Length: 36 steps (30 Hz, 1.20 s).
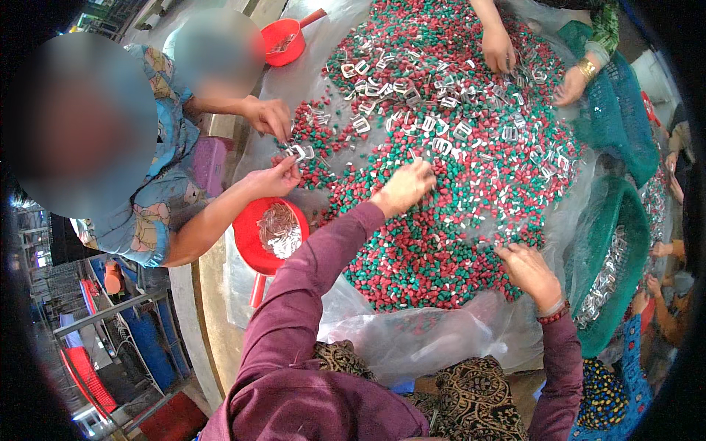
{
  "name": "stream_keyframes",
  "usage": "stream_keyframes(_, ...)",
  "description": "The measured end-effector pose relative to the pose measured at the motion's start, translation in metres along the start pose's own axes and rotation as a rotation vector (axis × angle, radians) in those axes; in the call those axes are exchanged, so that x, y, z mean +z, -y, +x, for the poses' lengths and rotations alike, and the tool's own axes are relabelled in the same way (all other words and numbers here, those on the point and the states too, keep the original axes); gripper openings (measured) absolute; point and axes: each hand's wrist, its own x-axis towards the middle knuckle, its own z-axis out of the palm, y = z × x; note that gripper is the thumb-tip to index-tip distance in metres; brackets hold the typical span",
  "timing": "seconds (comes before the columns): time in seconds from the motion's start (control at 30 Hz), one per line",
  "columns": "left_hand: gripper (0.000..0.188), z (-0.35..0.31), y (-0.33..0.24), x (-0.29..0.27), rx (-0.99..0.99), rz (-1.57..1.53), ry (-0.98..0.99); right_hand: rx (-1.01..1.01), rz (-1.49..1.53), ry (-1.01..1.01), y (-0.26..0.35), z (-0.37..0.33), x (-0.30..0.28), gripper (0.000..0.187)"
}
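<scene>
A wide pile of small red, green and white pellets (441,220) lies on a clear plastic sheet (412,338), with several silver metal buckles (434,125) mixed in. My left hand (404,187) reaches far out, palm down on the pellets near the middle of the pile, fingers curled among them; what it holds is hidden. My right hand (528,270) rests palm down on the near right edge of the pile, fingers spread into the pellets. Both sleeves are maroon.
A red scoop (268,235) with buckles sits left of my left arm; a second red scoop (283,40) is farther back. A person on the left holds a buckle (300,152) in both hands. Another person's hands (500,48) work at the far side. Green mesh baskets (610,250) with buckles stand right.
</scene>
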Motion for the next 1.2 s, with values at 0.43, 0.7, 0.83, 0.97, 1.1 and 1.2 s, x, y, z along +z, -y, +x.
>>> stream_keyframes(0.43, 0.017, -0.015, 0.034, -0.029, -0.528, -0.303, -0.272, -0.003, 0.162, -0.122, 0.004, 0.016, -0.022, 0.036)
stream_keyframes(0.7, 0.019, 0.005, 0.042, -0.007, -0.192, 0.065, 0.085, 0.065, 0.203, 0.012, -0.032, 0.046, 0.006, 0.04)
stream_keyframes(0.83, 0.017, 0.001, 0.002, -0.02, -0.285, -0.203, 0.006, 0.176, 0.217, -0.278, -0.072, 0.107, 0.037, 0.049)
stream_keyframes(0.97, 0.016, -0.018, -0.048, -0.076, -0.485, -0.736, 0.162, 0.303, 0.245, -0.652, -0.07, 0.164, 0.061, 0.057)
stream_keyframes(1.1, 0.006, -0.039, -0.07, -0.117, -0.779, -1.741, 0.366, 0.317, 0.007, -0.621, -0.05, 0.182, 0.054, 0.056)
stream_keyframes(1.2, 0.013, -0.048, -0.071, -0.136, -0.672, -1.903, 0.285, 0.265, 0.066, -0.539, -0.032, 0.18, 0.062, 0.036)
